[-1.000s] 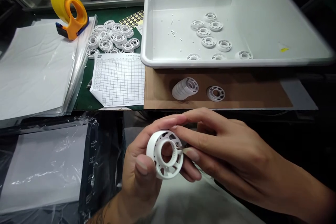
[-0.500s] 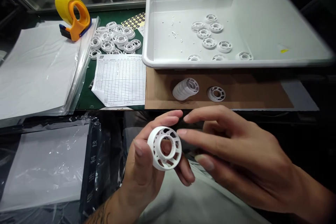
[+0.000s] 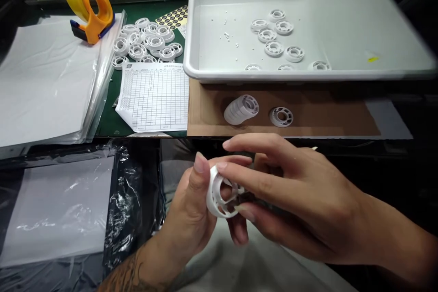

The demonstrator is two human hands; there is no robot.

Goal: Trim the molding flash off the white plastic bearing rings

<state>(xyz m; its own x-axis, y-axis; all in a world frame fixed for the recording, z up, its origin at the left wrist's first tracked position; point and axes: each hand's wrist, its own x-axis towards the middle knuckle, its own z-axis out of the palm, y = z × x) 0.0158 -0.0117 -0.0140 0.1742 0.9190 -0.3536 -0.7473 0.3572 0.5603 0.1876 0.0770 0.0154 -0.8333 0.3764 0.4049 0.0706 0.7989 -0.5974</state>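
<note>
A white plastic ring (image 3: 213, 196) with slotted openings is held tilted above my lap. My left hand (image 3: 186, 212) cups it, thumb near the upper left rim and fingers behind. From the right, my right hand (image 3: 308, 200) has a fingertip on the top rim and the thumb at the lower right edge, covering the ring's right side. On the brown cardboard (image 3: 325, 114) beyond my hands lie a leaning stack of white rings (image 3: 237, 110) and one separate white ring (image 3: 276, 118), flat.
A large white tray (image 3: 297, 74) holds several rings and small white scraps. Left of it are a heap of rings (image 3: 155, 43), a printed form (image 3: 153, 100), a sticker sheet (image 3: 173, 17), an orange tape dispenser (image 3: 92, 32) and stacked plastic bags (image 3: 44, 82). Black plastic (image 3: 125, 200) lies lower left.
My right hand has moved left and its fingers now touch the ring. The ring has turned and shifted slightly right in my left hand. The whole view has shifted a little.
</note>
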